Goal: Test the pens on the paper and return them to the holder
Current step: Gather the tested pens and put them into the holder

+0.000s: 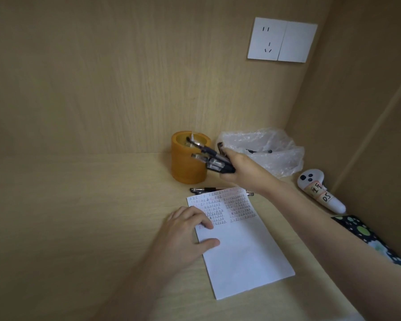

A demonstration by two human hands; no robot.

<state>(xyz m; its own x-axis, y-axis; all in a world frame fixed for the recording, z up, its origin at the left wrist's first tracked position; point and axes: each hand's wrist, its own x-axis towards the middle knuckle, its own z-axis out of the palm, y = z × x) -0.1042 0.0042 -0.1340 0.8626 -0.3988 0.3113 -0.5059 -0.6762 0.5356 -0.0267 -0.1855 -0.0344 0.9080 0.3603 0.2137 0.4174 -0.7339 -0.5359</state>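
Wood panelling walls the table (pixel 79 205). Near its far edge the right grip (pixel 240 167) grasps a bundle of pens (pixel 214 159), their ends at the orange holder (pixel 188 169). The left grip (pixel 185 230), released, rests on the scribbled paper (pixel 245 251). Testing looks largely done. The return is under way, and one loose pen (pixel 206 189) is left by the paper.

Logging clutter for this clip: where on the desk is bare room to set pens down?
Bare: the wide desk stretch left of the orange holder and paper, plus the paper's blank lower half. Crowded: back right, where plastic bag, white controller, loose pen and the right hand gripping pens sit close.
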